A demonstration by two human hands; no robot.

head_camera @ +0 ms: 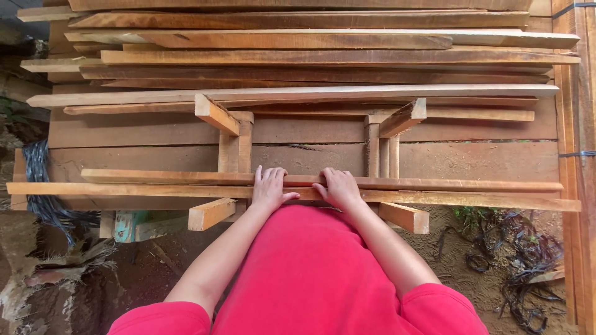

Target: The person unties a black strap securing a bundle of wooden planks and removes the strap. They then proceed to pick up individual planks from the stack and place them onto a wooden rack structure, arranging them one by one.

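Two long thin wooden strips [434, 185] lie side by side across a low wooden trestle frame [236, 146] in front of me. My left hand [269, 188] rests palm down on the strips near their middle, fingers spread flat. My right hand [338, 187] rests on the same strips just to the right, fingers curled over the nearer strip [472, 199]. Neither hand lifts anything. A red shirt [310, 273] fills the lower middle of the view.
Beyond the trestle lies a stack of long planks [310, 56] of uneven lengths. Wide boards [472, 161] lie under the trestle. Black strapping [40, 186] hangs at the left, dark debris [521, 260] on the dirt ground at the right. Upright boards [580, 186] stand along the right edge.
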